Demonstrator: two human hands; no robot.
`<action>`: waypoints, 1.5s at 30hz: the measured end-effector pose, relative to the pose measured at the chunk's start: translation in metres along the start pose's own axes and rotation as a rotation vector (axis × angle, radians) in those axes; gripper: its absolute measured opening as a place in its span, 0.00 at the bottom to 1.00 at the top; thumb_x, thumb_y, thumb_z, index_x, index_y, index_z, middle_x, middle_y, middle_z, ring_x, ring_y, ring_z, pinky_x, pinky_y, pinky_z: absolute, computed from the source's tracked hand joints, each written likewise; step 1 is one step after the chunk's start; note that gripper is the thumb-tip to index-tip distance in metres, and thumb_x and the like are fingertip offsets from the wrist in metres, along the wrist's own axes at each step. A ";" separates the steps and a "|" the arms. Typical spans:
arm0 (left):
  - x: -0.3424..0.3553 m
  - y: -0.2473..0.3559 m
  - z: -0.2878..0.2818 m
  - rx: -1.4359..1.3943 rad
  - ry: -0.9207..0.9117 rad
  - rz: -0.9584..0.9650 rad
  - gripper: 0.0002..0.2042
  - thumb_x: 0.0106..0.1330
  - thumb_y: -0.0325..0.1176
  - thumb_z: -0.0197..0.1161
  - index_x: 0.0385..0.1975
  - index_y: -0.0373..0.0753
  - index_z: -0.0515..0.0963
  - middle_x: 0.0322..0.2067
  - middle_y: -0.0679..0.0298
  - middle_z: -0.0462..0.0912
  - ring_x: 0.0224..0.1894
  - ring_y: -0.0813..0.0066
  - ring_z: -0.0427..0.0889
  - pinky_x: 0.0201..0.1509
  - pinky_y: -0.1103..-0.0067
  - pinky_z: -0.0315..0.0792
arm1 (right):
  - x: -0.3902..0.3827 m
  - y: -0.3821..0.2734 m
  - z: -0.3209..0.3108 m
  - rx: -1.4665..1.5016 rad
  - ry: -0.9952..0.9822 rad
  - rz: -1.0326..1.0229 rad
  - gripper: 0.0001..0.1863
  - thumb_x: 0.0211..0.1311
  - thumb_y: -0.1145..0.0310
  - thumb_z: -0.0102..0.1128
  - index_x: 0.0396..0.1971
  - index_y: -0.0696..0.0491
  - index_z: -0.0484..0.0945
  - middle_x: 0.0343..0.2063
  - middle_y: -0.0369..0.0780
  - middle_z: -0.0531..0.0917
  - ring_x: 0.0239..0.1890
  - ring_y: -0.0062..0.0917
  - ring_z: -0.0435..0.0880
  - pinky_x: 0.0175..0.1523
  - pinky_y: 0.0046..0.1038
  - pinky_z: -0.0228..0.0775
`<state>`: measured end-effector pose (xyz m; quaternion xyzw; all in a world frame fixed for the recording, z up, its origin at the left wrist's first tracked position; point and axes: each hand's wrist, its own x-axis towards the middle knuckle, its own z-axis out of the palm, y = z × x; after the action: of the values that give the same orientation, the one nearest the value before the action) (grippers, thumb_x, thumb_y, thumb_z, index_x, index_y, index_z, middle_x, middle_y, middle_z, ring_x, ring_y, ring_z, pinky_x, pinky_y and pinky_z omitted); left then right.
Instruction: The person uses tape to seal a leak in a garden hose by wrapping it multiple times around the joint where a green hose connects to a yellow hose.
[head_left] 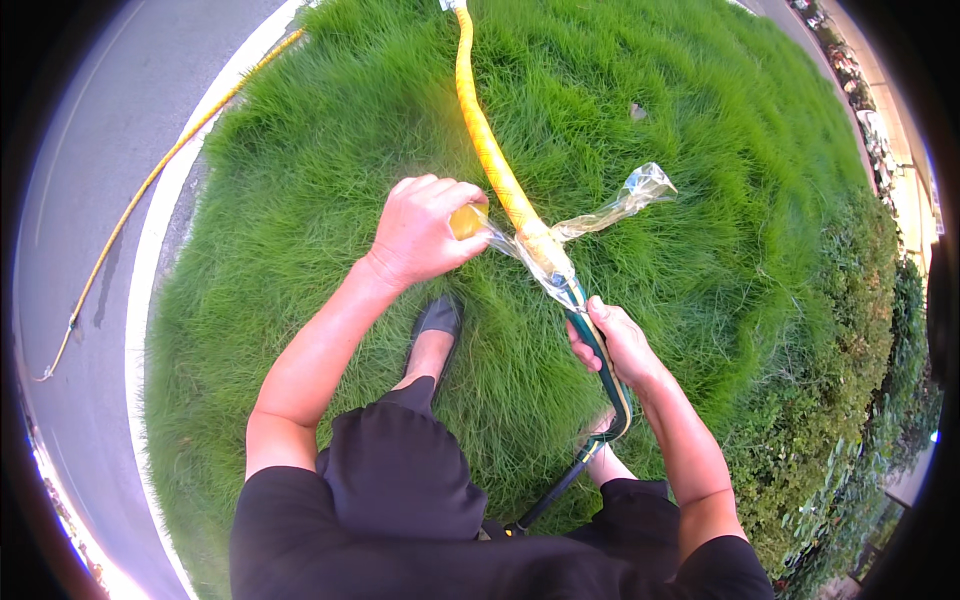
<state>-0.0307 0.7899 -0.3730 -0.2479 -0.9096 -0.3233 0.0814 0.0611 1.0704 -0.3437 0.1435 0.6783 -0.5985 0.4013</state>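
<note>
My left hand (422,230) grips a roll of yellowish clear tape (466,220), fingers curled over its edge. From the roll a crumpled clear strip (507,243) stretches to the joint where a yellow hose (492,155) meets a dark green hose with a pale stripe (608,375). Clear tape (546,256) wraps around that joint, and a wrinkled loose tail of film (640,190) sticks out to its right. Just below the joint, my right hand (620,340) is closed around the green hose, which bends down between my legs.
Long green grass (330,190) surrounds my feet. A pale kerb (140,330) and grey road (75,220) curve along the left, with another yellow hose (150,180) lying across them. Bushes (830,400) grow on the right. A dark rod (550,498) runs between my legs.
</note>
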 end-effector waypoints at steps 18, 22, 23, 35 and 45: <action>0.031 0.012 -0.098 0.487 0.247 0.399 0.16 0.43 0.33 0.67 0.35 0.47 0.75 0.32 0.72 0.76 0.36 0.75 0.76 0.35 0.77 0.55 | 0.001 -0.004 0.002 -0.028 -0.097 -0.127 0.35 0.65 0.35 0.32 0.23 0.55 0.71 0.10 0.32 0.70 0.09 0.13 0.64 0.17 0.17 0.57; 0.065 0.056 -0.102 0.501 0.433 0.634 0.14 0.42 0.37 0.66 0.33 0.50 0.79 0.32 0.74 0.77 0.38 0.77 0.78 0.36 0.79 0.55 | -0.002 -0.002 -0.010 -0.014 -0.079 -0.124 0.36 0.65 0.34 0.30 0.22 0.55 0.71 0.10 0.32 0.69 0.10 0.13 0.63 0.17 0.16 0.57; 0.071 0.063 -0.101 0.505 0.477 0.675 0.14 0.42 0.38 0.66 0.32 0.51 0.79 0.32 0.74 0.77 0.39 0.77 0.78 0.36 0.80 0.55 | -0.006 -0.010 -0.007 -0.045 -0.104 -0.148 0.37 0.65 0.34 0.29 0.22 0.55 0.70 0.10 0.32 0.69 0.10 0.12 0.64 0.17 0.16 0.57; 0.154 0.015 0.041 -0.103 -1.383 0.243 0.23 0.55 0.29 0.63 0.53 0.43 0.72 0.51 0.59 0.77 0.52 0.63 0.75 0.55 0.69 0.69 | -0.022 0.003 0.005 -0.053 -0.169 -0.081 0.37 0.63 0.32 0.32 0.23 0.55 0.71 0.11 0.31 0.70 0.10 0.12 0.65 0.17 0.16 0.57; 0.009 -0.011 -0.005 -0.782 0.509 -0.435 0.14 0.70 0.38 0.41 0.36 0.38 0.73 0.30 0.67 0.75 0.33 0.80 0.72 0.37 0.81 0.65 | -0.011 -0.003 0.001 -0.017 -0.165 -0.057 0.37 0.63 0.32 0.31 0.23 0.55 0.70 0.09 0.32 0.69 0.09 0.13 0.64 0.16 0.16 0.59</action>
<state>-0.0439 0.7825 -0.3722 0.0217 -0.7025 -0.6989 0.1323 0.0664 1.0718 -0.3330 0.0709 0.6516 -0.6138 0.4400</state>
